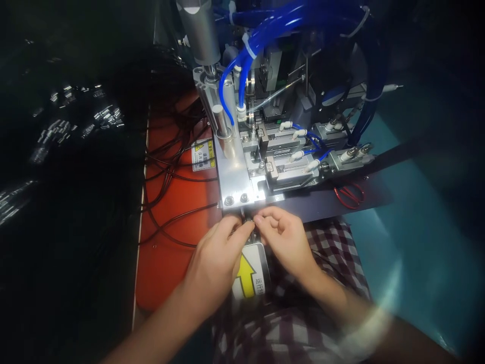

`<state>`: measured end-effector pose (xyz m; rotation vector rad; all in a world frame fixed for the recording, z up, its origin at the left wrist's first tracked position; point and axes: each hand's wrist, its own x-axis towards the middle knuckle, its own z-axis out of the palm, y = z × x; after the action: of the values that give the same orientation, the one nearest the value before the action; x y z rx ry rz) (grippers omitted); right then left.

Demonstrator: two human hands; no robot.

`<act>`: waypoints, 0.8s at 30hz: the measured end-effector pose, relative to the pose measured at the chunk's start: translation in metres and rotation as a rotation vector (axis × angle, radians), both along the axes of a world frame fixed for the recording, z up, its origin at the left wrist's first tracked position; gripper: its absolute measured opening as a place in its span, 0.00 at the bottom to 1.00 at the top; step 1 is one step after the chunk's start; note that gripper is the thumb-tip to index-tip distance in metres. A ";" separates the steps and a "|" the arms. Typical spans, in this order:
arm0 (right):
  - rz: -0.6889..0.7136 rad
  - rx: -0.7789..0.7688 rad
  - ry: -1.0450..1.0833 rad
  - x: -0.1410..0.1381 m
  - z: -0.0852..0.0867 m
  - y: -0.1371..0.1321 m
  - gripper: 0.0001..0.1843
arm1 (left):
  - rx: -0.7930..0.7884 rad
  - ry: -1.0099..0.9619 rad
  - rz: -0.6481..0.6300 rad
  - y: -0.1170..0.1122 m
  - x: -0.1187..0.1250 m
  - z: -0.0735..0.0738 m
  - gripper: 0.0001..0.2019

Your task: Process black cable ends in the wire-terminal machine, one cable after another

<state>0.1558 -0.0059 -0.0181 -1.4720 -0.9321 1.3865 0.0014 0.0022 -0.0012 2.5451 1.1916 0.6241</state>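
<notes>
Both hands meet at the near end of a metal machine assembly, just below a bright metal plate [235,184] with two bolts. My left hand [217,247] has thumb and fingers pinched together at a small dark part there. Opposite it, my right hand [286,235] pinches at the same spot, thumb against curled forefinger. What lies between the fingertips is too small and covered to make out. Right below them, a white label with a yellow arrow [246,275] sits on the machine, its left side partly covered by my left hand.
Black cables [166,172] run over the orange surface [166,278] at left, near a warning label [203,154]. Blue air hoses [288,23] arch above the machine. Pneumatic slides [290,169] with white fittings stand right of the plate. A red wire loop [349,196] lies farther right.
</notes>
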 end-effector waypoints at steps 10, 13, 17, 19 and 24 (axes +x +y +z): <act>-0.068 0.034 -0.058 -0.003 -0.003 -0.004 0.07 | -0.014 -0.023 -0.002 -0.001 -0.002 -0.003 0.16; -0.046 -0.126 0.050 0.001 0.001 0.002 0.08 | -0.015 -0.026 -0.007 -0.001 -0.002 -0.003 0.16; 0.029 -0.180 0.162 0.008 0.002 0.002 0.12 | -0.021 -0.037 -0.005 0.000 -0.002 -0.003 0.15; 0.051 -0.176 0.221 0.009 0.001 -0.003 0.16 | -0.024 -0.035 -0.007 0.000 -0.002 -0.003 0.15; 0.039 -0.235 0.205 0.004 0.000 -0.019 0.17 | -0.027 -0.038 -0.006 -0.001 -0.001 -0.003 0.13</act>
<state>0.1600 -0.0245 -0.0177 -1.4541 -0.6896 1.6862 0.0004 0.0012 -0.0042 2.5025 1.1715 0.6480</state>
